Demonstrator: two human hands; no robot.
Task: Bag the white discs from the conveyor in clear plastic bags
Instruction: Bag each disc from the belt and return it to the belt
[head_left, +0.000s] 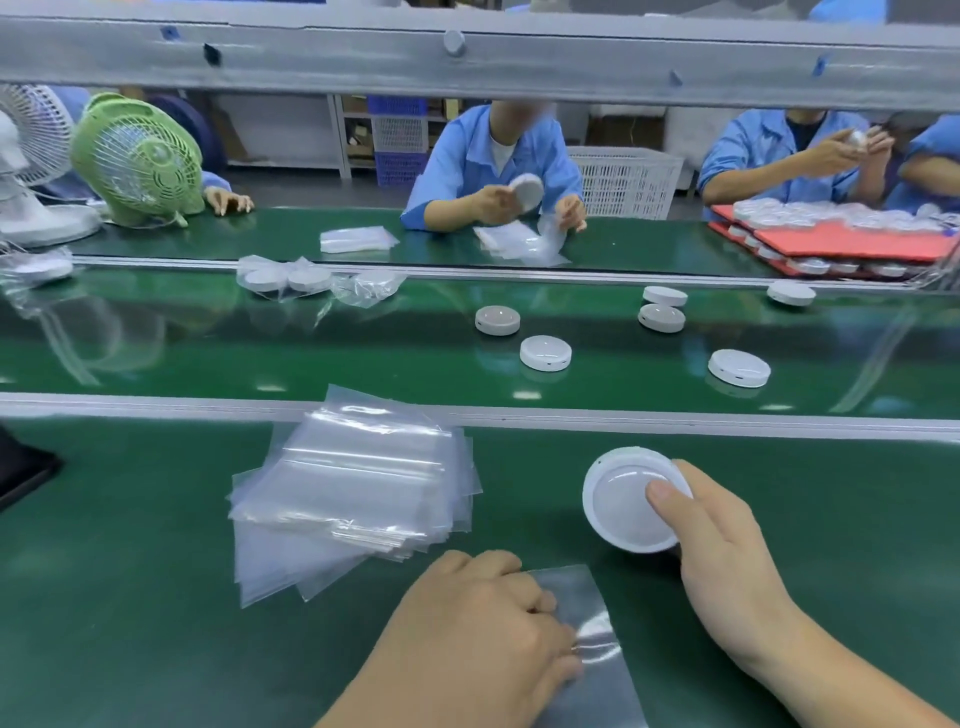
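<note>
Gripping white disc (623, 499), right hand (727, 545), 3 o'clock; pinching clear bag (597, 631), left hand (478, 623), 6 o'clock. Next likely: open mouth, insert.

Your left hand (478, 629) is gripping a single clear plastic bag (592, 649) lying nearest you on the green table (130, 571), the stack of clear plastic bags (353, 493) sitting just behind it to the left. Your right hand (727, 561) is holding a round white plastic disc (618, 504) right of that stack. Beyond the metal rail (675, 418), loose white discs (545, 353) are lying scattered on the green conveyor belt (208, 358).
</note>
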